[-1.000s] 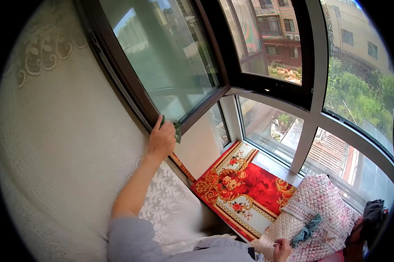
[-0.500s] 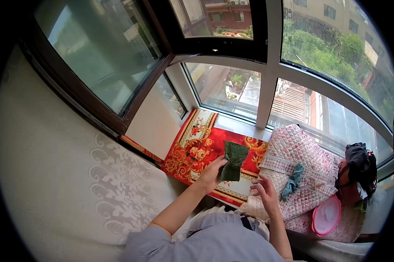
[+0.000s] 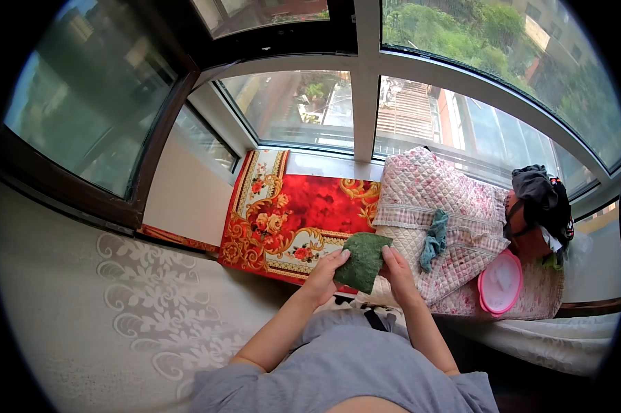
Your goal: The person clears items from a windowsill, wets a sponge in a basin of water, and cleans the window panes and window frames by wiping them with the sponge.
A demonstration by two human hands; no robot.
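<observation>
A dark green, fuzzy-looking folded cloth [image 3: 363, 263] is stretched between my two hands, just in front of my body. My left hand [image 3: 324, 277] pinches its left edge, thumb on top. On the opposite edge, my right hand [image 3: 398, 275] grips with the thumb on the upper face and the fingers underneath, mostly hidden. Below and beyond the cloth lies a red and gold floral cover [image 3: 310, 213] on the ledge by the window.
Right of my hands is a quilted pink floral pad [image 3: 434, 186] with a crumpled teal cloth [image 3: 434, 241] on it. Farther right are a pink-rimmed basin [image 3: 500, 283] and a bag with dark clothes [image 3: 536, 206]. A brown-framed window sash [image 3: 160, 131] stands open at left, above a white lace curtain [image 3: 145, 296].
My right hand, free before, has closed on the green cloth's right edge. The cloth has turned flatter and wider. The view has shifted, so the surroundings sit farther left and higher.
</observation>
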